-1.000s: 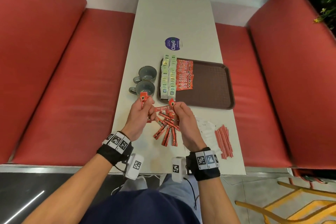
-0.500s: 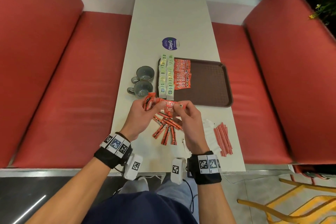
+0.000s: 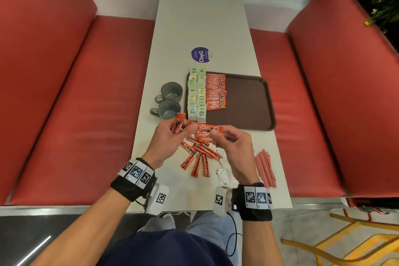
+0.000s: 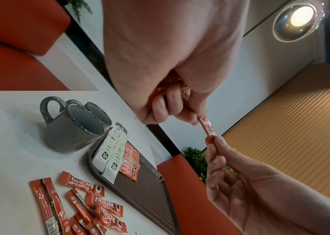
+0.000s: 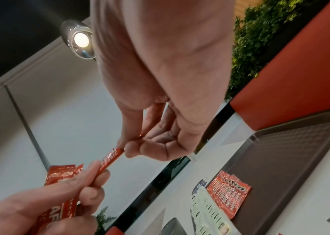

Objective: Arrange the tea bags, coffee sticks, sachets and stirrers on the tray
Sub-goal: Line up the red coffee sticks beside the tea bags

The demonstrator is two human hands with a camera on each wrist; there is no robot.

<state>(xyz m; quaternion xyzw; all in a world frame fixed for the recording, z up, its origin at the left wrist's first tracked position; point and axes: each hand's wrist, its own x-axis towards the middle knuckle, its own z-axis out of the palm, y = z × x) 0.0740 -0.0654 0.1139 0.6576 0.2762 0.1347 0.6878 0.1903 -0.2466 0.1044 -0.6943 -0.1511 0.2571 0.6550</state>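
The left hand (image 3: 170, 138) holds a small bundle of red coffee sticks (image 3: 178, 124) in curled fingers, and its thumb and forefinger also pinch the left end of 1 single coffee stick (image 3: 205, 129). The right hand (image 3: 232, 147) pinches the right end of this same stick between thumb and fingertips. The stick hangs in the air just above the table (image 3: 203, 28), between the 2 hands, and its long axis runs left to right, nearly parallel to the near edge of the tray (image 3: 248, 101). The bundle in the left hand points away from the person, with its far ends tilted toward the 2 grey mugs (image 3: 170, 99). On the left part of the tray lie 2 rows of tea bags (image 3: 196, 93), and beside them 1 row of coffee sticks (image 3: 216, 90), each lying crosswise to the row. Under the hands, loose coffee sticks (image 3: 199, 155) lie scattered on the table, pointing in mixed directions. White sachets (image 3: 223, 174) lie near the right wrist, and the red stirrers (image 3: 265, 168) lie together to the right of them, their long axes running roughly away from the person.
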